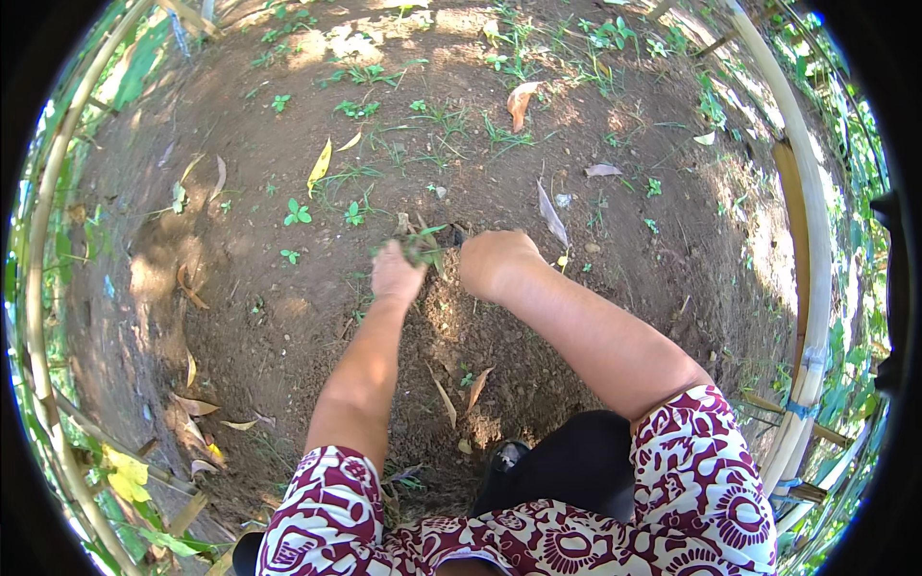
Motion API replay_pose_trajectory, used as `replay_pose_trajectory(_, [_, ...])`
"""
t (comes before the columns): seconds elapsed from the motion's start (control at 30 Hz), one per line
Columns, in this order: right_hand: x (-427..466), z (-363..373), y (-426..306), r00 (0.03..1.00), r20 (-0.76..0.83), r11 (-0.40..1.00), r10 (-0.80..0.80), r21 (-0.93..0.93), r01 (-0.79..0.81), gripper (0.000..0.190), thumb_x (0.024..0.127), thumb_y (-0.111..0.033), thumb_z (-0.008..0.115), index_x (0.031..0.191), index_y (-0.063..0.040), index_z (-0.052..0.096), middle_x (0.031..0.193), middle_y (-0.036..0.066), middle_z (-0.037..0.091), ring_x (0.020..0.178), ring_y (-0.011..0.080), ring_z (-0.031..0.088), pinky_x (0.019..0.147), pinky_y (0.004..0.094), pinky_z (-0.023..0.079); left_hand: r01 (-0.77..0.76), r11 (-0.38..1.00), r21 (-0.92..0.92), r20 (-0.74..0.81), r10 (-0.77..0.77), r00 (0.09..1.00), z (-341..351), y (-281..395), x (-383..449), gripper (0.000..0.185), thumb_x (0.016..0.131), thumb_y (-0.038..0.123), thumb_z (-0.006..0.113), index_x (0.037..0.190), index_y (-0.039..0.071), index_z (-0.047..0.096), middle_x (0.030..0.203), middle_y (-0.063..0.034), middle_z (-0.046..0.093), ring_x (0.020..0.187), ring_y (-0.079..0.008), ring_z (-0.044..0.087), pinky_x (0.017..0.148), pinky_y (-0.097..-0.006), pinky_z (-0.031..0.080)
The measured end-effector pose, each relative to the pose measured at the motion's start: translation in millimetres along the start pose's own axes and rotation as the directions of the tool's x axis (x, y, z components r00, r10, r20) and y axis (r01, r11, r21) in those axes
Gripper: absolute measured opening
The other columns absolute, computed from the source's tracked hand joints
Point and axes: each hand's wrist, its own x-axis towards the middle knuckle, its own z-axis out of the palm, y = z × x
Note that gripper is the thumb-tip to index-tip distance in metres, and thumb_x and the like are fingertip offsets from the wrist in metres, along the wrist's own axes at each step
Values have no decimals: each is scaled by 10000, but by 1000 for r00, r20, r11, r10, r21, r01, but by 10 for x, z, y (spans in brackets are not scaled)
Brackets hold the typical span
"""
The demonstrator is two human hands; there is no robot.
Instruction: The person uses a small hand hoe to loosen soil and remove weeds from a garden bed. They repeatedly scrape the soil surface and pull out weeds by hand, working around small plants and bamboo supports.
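Observation:
My left hand (396,275) is closed around a small clump of green weeds (423,248), which is blurred and sticks out past the fingers. Just to its right, my right hand (499,263) makes a fist low over the brown soil (446,306). A short dark piece of a tool (456,236) shows at the fist's left side; the rest is hidden by the hand. Loose, crumbly earth lies between and below the two hands.
Bamboo rails (814,237) curve along the right side, and another bamboo pole (45,288) bounds the left. Small seedlings (297,212), grass tufts (446,122) and dry leaves (520,104) dot the ground. My shod foot (510,455) rests below.

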Motion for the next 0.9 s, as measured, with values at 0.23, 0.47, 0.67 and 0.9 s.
replay_pose_trajectory(0.23, [57, -79, -171, 999, 39, 996, -31, -81, 34, 302, 852, -139, 504, 1081, -17, 657, 1116, 147, 654, 996, 280, 654, 805, 402, 528, -130, 972, 195, 183, 94, 979, 233, 212, 129, 315, 855, 169, 534, 1133, 27, 491, 1131, -183, 574, 1087, -332, 564, 889, -404, 490])
replay_pose_trajectory(0.47, [48, -45, -303, 998, 62, 997, -18, -72, 22, 294, 891, -142, 496, 1111, -29, 655, 1122, 127, 658, 983, 252, 662, 766, 385, 544, -24, 994, 103, 96, 14, 995, -168, -84, 76, 259, 829, 78, 480, 1084, 43, 514, 1109, -197, 591, 1062, -360, 578, 892, -432, 479])
replay_pose_trajectory(0.67, [144, 22, -401, 993, 101, 991, -57, -115, 69, 306, 823, -103, 614, 1122, -70, 669, 1158, 85, 651, 1004, 237, 656, 750, 372, 551, -6, 962, 271, 175, -43, 984, -1110, -400, 57, 233, 827, 184, 558, 1043, 97, 552, 1063, -152, 630, 1014, -336, 606, 858, -440, 489])
replay_pose_trajectory(0.9, [290, 25, -425, 984, 169, 959, -62, -262, 105, 346, 745, -88, 698, 1091, -83, 690, 1113, 64, 672, 946, 226, 677, 654, 377, 562, -83, 925, 370, 42, 73, 996, -2097, -208, -216, 268, 752, 251, 661, 973, 116, 597, 1002, -128, 636, 980, -313, 604, 840, -425, 487])
